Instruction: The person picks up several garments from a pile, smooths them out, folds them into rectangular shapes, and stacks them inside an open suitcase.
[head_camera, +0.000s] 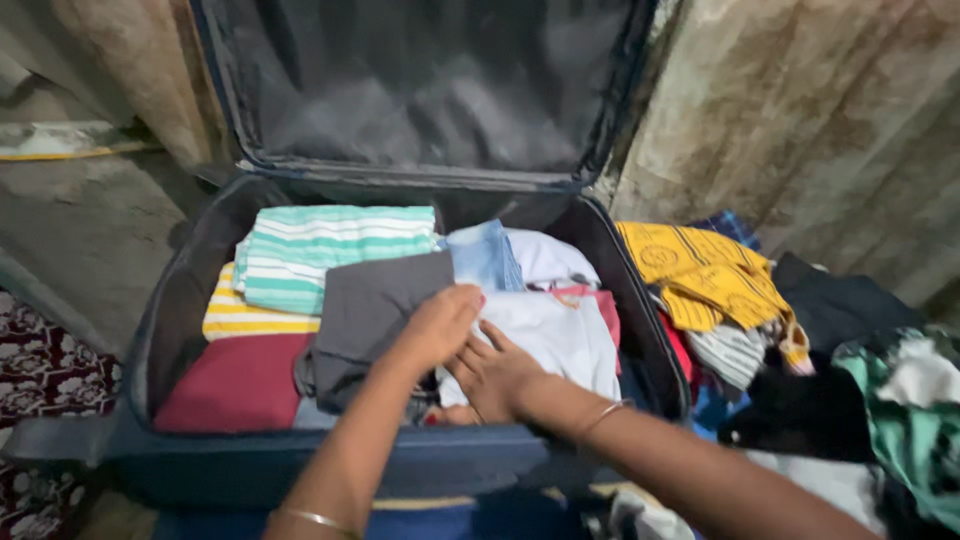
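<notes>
Forearms with thin bangles enter from 6 o'clock. Left hand (438, 325): fingers together, laid flat on the grey garment (368, 318), seemingly to hold its fold down. Right hand (497, 375): fingers slightly spread, resting on the white garment (555, 338), tips under the left palm. Both garments lie mid-suitcase (160, 340); the grey one's long axis runs 7 to 1 o'clock. Striped green shirt (335, 250) at 11 o'clock, maroon cloth (235, 385) at 9. Loose clothes pile (800, 340) at 3 o'clock, outside.
</notes>
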